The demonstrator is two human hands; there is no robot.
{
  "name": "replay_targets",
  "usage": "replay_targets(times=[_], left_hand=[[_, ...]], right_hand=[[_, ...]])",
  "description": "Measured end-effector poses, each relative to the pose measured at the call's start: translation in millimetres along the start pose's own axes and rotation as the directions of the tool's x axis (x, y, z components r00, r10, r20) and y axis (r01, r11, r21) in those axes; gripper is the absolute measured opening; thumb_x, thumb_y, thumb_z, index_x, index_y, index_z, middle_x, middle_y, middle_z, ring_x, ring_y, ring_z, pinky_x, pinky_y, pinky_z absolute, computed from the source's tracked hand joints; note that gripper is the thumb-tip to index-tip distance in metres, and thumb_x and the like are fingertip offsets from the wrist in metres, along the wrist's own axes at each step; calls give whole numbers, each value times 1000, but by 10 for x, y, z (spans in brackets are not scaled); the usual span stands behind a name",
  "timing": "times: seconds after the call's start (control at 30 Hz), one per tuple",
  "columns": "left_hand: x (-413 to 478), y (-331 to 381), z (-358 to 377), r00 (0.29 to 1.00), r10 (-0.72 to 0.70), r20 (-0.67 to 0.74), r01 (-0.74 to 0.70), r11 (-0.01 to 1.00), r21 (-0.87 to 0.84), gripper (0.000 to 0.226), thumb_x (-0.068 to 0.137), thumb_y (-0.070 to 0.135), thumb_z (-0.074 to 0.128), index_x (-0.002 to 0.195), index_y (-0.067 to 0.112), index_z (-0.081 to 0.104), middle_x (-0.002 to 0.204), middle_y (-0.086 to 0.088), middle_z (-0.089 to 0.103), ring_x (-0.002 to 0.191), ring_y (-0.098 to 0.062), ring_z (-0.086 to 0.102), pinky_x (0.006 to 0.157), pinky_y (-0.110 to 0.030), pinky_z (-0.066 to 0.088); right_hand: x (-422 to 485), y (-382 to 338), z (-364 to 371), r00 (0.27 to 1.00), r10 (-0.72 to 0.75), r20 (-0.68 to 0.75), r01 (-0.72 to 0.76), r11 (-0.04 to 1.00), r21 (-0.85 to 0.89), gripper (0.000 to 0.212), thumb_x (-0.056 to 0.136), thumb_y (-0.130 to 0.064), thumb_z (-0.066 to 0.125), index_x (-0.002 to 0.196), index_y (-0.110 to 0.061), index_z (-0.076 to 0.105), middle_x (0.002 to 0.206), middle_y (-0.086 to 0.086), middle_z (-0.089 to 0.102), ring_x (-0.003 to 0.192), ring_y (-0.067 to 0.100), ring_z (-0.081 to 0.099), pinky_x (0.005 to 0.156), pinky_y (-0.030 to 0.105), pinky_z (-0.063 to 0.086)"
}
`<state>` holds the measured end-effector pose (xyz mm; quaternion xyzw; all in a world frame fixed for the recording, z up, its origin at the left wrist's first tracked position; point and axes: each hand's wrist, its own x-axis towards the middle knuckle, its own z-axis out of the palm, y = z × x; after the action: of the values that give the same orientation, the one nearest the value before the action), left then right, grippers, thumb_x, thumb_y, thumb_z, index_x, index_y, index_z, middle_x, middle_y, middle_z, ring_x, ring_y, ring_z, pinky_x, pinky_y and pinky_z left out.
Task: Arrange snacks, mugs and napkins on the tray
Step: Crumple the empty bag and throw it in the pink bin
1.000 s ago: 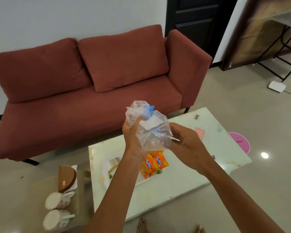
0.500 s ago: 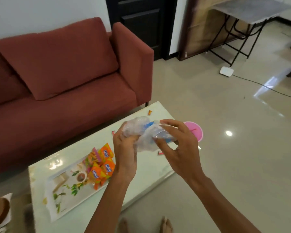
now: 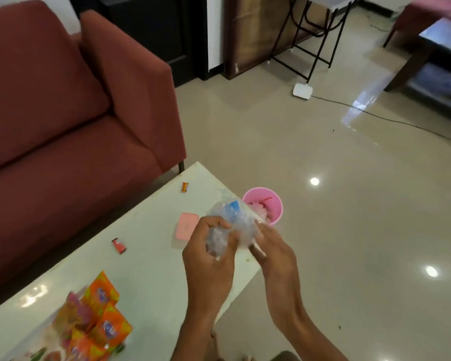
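Both hands hold a crumpled clear plastic bag (image 3: 231,220) with a blue patch, above the right end of the white coffee table (image 3: 146,256). My left hand (image 3: 208,254) is closed around the bag's lower part. My right hand (image 3: 271,251) pinches its right side. Several orange snack packets (image 3: 102,321) lie at the lower left on a white floral tray (image 3: 47,342), which the frame edge cuts off. No mugs or napkins are in view.
A pink bin (image 3: 267,207) with scraps stands on the floor just past the table's right corner. On the table lie a pink flat case (image 3: 185,226), a small red wrapper (image 3: 119,246) and an orange candy (image 3: 184,187). A red sofa (image 3: 76,113) runs behind.
The view has swung right and down, so the mugs at the left have gone out of frame. My hands have squeezed the bag smaller and carried it toward the pink bin.
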<state>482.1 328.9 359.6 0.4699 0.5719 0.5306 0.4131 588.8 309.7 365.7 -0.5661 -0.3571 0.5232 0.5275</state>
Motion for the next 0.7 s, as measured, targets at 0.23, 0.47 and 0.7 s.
replay_targets(times=[0.23, 0.47, 0.7], left_hand=[[499, -874, 611, 997, 78, 11, -79, 979, 189, 63, 83, 23, 76, 122, 52, 35, 102, 27, 64, 85, -7, 70, 69, -26, 60], [1237, -1992, 1428, 857, -284, 430, 231, 958, 172, 82, 90, 9, 63, 136, 63, 21, 153, 27, 26, 137, 10, 31, 105, -5, 29], [1447, -2703, 2265, 837, -486, 252, 391, 852, 348, 59, 97, 30, 57, 146, 44, 27, 161, 16, 20, 144, -7, 27, 108, -20, 32]], right_hand=[[916, 559, -314, 998, -12, 63, 28, 967, -252, 39, 71, -42, 82, 108, -33, 71, 106, -6, 73, 94, 14, 71, 77, 31, 60], [2417, 1656, -965, 988, -57, -145, -26, 858, -514, 10, 82, -37, 73, 78, -29, 67, 66, -10, 69, 57, 6, 64, 49, 14, 46], [4008, 2708, -1686, 962, -170, -213, -70, 599, -798, 26, 86, -17, 70, 109, -6, 66, 120, 14, 56, 94, 23, 59, 76, 17, 42]])
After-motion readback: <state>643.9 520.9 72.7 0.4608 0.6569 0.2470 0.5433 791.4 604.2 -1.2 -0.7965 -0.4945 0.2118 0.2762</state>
